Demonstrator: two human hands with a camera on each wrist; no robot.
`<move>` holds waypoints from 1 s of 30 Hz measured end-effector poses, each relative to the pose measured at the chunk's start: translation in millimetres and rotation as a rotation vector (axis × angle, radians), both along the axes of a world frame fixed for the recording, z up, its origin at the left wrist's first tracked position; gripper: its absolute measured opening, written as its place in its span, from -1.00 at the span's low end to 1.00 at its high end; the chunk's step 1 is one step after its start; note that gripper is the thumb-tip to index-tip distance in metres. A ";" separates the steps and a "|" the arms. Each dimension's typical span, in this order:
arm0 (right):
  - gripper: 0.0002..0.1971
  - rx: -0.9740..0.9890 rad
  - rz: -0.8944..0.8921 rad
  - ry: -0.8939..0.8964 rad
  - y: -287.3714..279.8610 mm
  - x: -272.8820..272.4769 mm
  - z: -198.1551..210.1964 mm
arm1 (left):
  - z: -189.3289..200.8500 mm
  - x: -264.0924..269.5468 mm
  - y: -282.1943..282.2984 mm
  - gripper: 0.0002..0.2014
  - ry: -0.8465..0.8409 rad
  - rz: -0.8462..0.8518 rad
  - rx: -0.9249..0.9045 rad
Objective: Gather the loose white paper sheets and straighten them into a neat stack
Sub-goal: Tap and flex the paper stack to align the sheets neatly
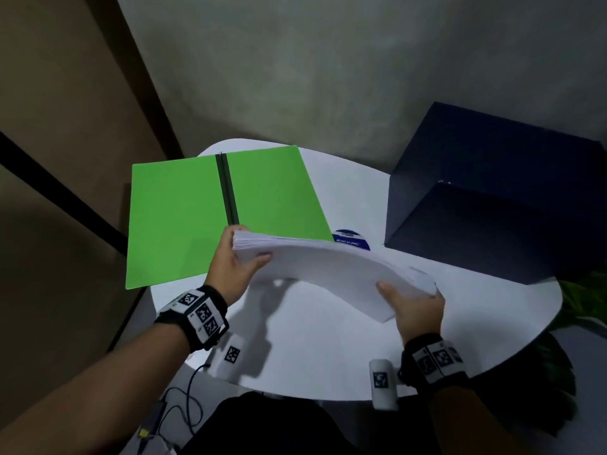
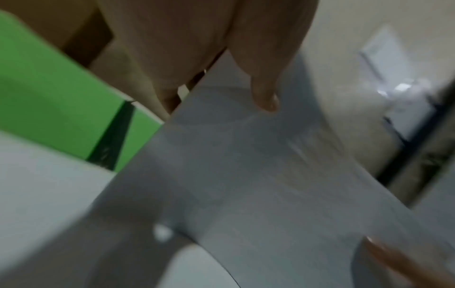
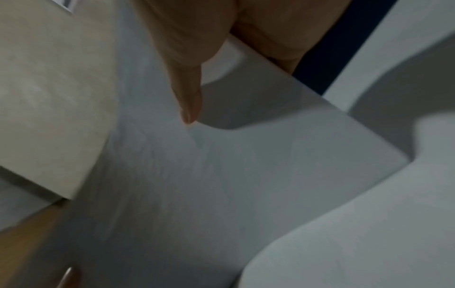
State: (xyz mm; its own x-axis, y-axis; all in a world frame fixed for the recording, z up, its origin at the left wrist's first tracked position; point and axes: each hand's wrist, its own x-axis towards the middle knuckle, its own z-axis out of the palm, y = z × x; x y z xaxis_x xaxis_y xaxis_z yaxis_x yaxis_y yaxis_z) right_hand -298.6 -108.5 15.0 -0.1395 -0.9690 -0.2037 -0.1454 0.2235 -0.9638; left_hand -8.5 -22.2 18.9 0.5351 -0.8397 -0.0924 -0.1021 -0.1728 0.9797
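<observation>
A thick stack of white paper sheets [image 1: 328,270] hangs above the white table [image 1: 328,356], bowed upward in the middle. My left hand [image 1: 235,257] grips its far left end, thumb on top and fingers behind. My right hand [image 1: 410,300] grips the near right end, thumb on top. In the left wrist view the thumb presses on the stack [image 2: 246,175] and the left hand [image 2: 221,78] fills the top. In the right wrist view the thumb of my right hand [image 3: 197,87] lies on the sheets [image 3: 221,185]. The stack's right edges are slightly fanned.
An open green folder [image 1: 184,218] with a dark spine lies at the table's back left, overhanging the edge. A dark blue box [image 1: 486,198] stands at the back right. A small blue round object [image 1: 351,239] sits behind the stack. Green leaves [image 1: 581,300] show past the right edge.
</observation>
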 end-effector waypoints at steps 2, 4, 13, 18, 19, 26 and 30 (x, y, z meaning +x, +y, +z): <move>-0.56 0.071 -0.031 -0.002 0.9 -2.5 -3.6 | -7.6 1.3 1.2 -0.71 0.015 -0.023 0.052; -0.51 0.087 -0.065 -0.010 -0.8 -6.9 -2.0 | -5.0 1.8 -2.4 -0.77 0.031 -0.040 0.053; -0.85 -0.188 -0.016 0.088 -0.5 -9.3 11.1 | 4.3 0.6 -7.5 -0.91 -0.036 -0.002 -0.115; -0.89 -0.194 -0.104 0.010 -8.2 -3.4 15.3 | 9.7 -4.0 -19.9 -0.89 -0.074 0.097 -0.163; -0.85 -0.202 -0.104 0.027 -7.7 -4.3 17.7 | 9.9 -2.6 -20.2 -0.88 -0.077 0.090 -0.159; -0.52 -0.341 0.287 0.627 -13.6 -9.4 36.9 | 16.5 22.9 -17.3 -0.70 -0.717 -0.303 -0.130; -0.54 -0.550 0.516 1.208 -23.2 7.6 58.3 | 17.9 27.7 -24.4 -0.73 -0.798 -0.314 -0.149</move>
State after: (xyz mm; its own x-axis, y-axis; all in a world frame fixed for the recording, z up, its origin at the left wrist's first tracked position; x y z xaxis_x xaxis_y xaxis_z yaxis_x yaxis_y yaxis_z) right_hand -291.0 -131.7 73.3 0.4340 -0.8791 0.1973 -0.8758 -0.4630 -0.1365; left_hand 19.2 -46.6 36.9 0.1346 -0.9330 0.3339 -0.7894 0.1027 0.6052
